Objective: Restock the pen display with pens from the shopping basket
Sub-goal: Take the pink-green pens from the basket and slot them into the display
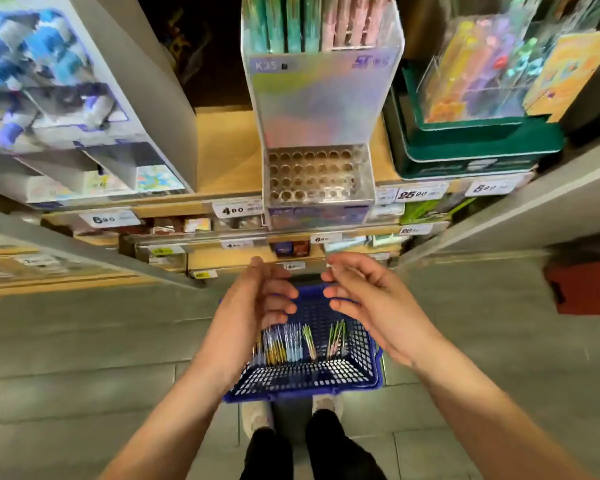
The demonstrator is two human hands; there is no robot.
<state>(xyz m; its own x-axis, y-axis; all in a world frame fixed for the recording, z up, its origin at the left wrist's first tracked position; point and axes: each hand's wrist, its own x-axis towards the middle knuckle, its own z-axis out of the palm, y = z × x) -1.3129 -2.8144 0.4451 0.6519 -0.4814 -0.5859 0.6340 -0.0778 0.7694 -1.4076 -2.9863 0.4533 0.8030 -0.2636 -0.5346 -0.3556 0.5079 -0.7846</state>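
Display holes lie open above (backboard rises just behind).

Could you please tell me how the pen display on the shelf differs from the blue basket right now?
The pen display stands on the shelf; the basket sits on the floor below. The display's holes look empty, while the basket holds pens. The display is shiny and iridescent; the basket is blue mesh plastic. Both are open on top.
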